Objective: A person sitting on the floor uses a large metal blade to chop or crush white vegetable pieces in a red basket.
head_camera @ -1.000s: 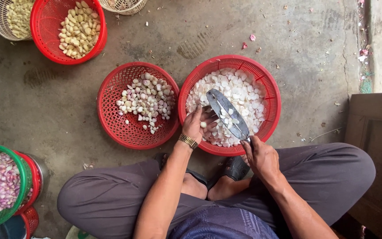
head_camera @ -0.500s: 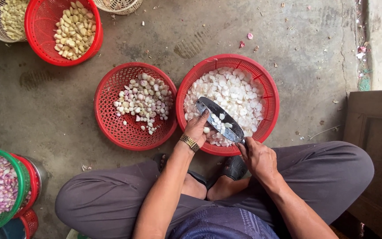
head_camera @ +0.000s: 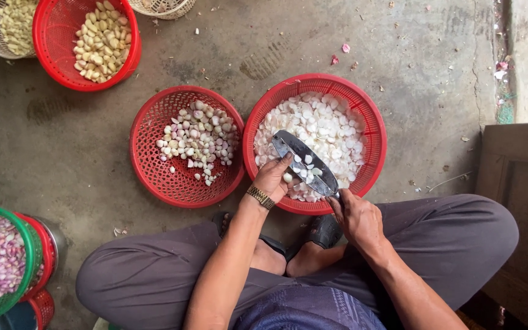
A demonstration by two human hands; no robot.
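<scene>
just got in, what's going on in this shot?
A person sits cross-legged on a concrete floor. The right hand grips a broad knife by its handle; the left hand touches the blade, which carries a few pale slices. The knife lies over a red basket full of white slices. Beside it, a second red basket holds peeled pinkish bulbs.
</scene>
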